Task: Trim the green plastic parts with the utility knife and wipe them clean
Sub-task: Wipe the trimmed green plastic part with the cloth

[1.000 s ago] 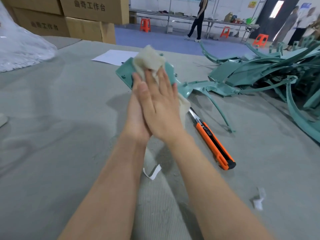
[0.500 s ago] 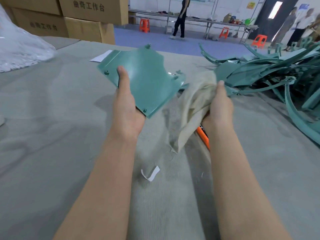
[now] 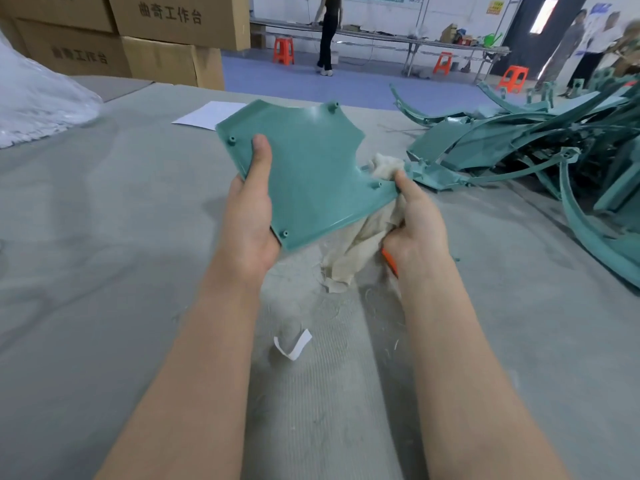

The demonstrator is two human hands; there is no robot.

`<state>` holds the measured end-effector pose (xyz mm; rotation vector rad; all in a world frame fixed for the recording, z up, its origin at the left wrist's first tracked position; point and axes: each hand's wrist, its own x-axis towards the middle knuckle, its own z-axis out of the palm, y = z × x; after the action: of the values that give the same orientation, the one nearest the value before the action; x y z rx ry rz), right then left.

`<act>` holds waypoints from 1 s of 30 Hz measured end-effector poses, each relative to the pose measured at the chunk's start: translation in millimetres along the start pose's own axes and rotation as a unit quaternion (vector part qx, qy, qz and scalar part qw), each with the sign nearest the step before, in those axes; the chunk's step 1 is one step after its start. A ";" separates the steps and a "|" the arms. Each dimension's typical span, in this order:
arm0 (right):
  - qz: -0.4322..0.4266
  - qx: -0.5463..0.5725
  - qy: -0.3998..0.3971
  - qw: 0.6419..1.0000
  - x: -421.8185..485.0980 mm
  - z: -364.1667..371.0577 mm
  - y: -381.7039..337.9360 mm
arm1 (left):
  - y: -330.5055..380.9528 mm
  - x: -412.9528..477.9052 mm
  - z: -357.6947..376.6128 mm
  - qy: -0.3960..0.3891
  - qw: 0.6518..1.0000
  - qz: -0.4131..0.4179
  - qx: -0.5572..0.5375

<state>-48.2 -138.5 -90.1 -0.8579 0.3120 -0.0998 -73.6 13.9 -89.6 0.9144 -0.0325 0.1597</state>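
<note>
The grey counter [image 3: 104,237] carries the whole job. The biggest thing on it is the tangled pile [image 3: 519,147] of green parts at the far right, well apart from the hands. Whether those pieces are trimmed and wiped or wait their turn cannot be told from here. If they wait, most of the task is left.

One panel [image 3: 311,174] is in work, held up off the counter between both hands with its smooth face toward the camera. The left hand [image 3: 249,223] grips its near left edge, thumb flat on the face and fingers clamped underneath, out of sight. The right hand [image 3: 415,226] has its fingers curled round a bunched cloth [image 3: 360,244], with the thumb laid at the panel's right corner. The cloth wraps that corner, one wad showing above the edge and the rest hanging below.

The knife [image 3: 389,263] lies on the counter under the right wrist, only a sliver of orange handle showing, and neither hand holds it. So trimming of this panel looks finished: its visible edges appear clean, and pale shavings [image 3: 375,301] lie scattered on the counter below. Wiping is the step in hand, seemingly at the right edge. The face looks free of dust, so this piece is probably close to done and ready to set aside. A small white scrap [image 3: 292,344] lies between the forearms.
</note>
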 end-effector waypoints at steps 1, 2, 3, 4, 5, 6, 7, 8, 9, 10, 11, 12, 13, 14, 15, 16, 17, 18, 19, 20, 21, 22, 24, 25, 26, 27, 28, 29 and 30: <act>-0.010 -0.008 0.036 0.999 1.1 -3.7 -1.4 | 0.5 -0.2 -1.1 0.005 1.000 0.002 0.008; -0.016 -0.012 0.075 0.997 2.9 -8.7 -3.4 | 0.8 0.0 -1.8 0.013 1.000 0.006 0.012; -0.017 -0.002 0.104 0.994 4.5 -14.5 -6.0 | 0.9 0.4 -2.3 0.020 1.000 0.013 0.011; -0.015 0.019 0.121 0.992 6.2 -20.4 -9.2 | 1.2 0.9 -2.6 0.027 0.999 0.025 0.002; -0.014 0.043 0.128 0.991 7.7 -24.8 -12.6 | 2.0 1.5 -2.5 0.035 0.999 0.039 -0.009; -0.020 0.067 0.125 0.990 8.4 -27.8 -16.1 | 3.0 1.7 -2.6 0.046 0.997 0.052 -0.016; -0.033 0.085 0.110 0.990 8.4 -28.1 -19.0 | 3.8 2.0 -2.5 0.059 0.996 0.062 -0.017; -0.051 0.092 0.089 0.990 7.8 -25.9 -20.8 | 3.9 1.7 -2.3 0.070 0.995 0.069 -0.012; -0.072 0.090 0.060 0.991 4.7 -21.3 -21.0 | 3.5 1.2 -2.1 0.074 0.995 0.073 -0.004; -0.094 0.078 0.031 0.992 1.1 -15.7 -19.4 | 2.9 0.5 -1.9 0.072 0.995 0.074 0.006; -0.114 0.048 0.007 0.992 -2.5 -10.6 -16.6 | 1.9 -0.2 -1.5 0.065 0.995 0.071 0.015; -0.137 0.001 -0.002 0.991 -4.6 -7.0 -13.2 | 1.5 -1.2 -0.9 0.054 0.996 0.064 0.023; -0.162 -0.057 0.004 0.985 -5.4 -5.4 -9.2 | 1.3 -2.3 -0.3 0.042 0.997 0.054 0.031; -0.189 -0.121 0.017 0.974 -4.7 -5.6 -5.6 | 1.4 -3.5 0.4 0.030 0.998 0.043 0.039; -0.207 -0.183 0.033 0.961 -3.0 -7.1 -2.9 | 1.7 -4.4 1.4 0.020 0.998 0.036 0.048; -0.210 -0.235 0.048 0.948 -1.6 -8.4 -1.2 | 1.7 -5.4 2.4 0.014 0.998 0.032 0.057; -0.196 -0.275 0.060 0.939 -0.3 -9.8 -0.4 | 1.6 -6.3 3.9 0.012 0.997 0.033 0.068; -0.173 -0.295 0.068 0.937 1.3 -11.2 0.3 | 1.2 -7.4 5.5 0.012 0.996 0.038 0.079; -0.149 -0.303 0.076 0.938 3.8 -12.7 1.6 | 0.9 -8.3 7.2 0.014 0.995 0.047 0.089; -0.135 -0.314 0.089 0.936 7.3 -14.0 3.4 | 0.4 -9.4 9.1 0.015 0.994 0.057 0.095; -0.135 -0.331 0.106 0.928 9.5 -14.7 5.9 | 0.2 -10.3 10.4 0.016 0.993 0.068 0.099; -0.150 -0.355 0.127 0.914 8.9 -15.0 7.9 | 0.3 -11.3 11.6 0.016 0.991 0.078 0.103; -0.208 -0.439 0.180 0.856 5.5 -17.2 8.5 | 1.4 -12.6 13.1 0.012 0.988 0.100 0.117; -0.236 -0.489 0.201 0.815 5.2 -19.8 6.8 | 2.2 -13.4 13.7 0.009 0.986 0.109 0.123; -0.258 -0.527 0.208 0.783 5.5 -22.0 4.6 | 2.9 -14.3 14.2 0.004 0.985 0.117 0.127; -0.275 -0.552 0.201 0.761 6.1 -23.8 2.4 | 3.4 -15.0 14.9 0.000 0.983 0.125 0.132; -0.283 -0.561 0.183 0.756 6.5 -24.4 1.1 | 3.9 -15.5 15.3 -0.001 0.981 0.136 0.139; -0.285 -0.557 0.162 0.763 6.1 -23.8 0.9 | 4.4 -15.6 15.5 0.001 0.978 0.148 0.147; -0.285 -0.550 0.144 0.772 4.4 -22.3 0.9 | 5.1 -15.8 16.0 0.003 0.975 0.160 0.152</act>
<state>-51.0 -155.0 -105.4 -2.1181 0.3853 -0.6727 -89.4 2.3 -77.4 1.2115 -0.1524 0.4767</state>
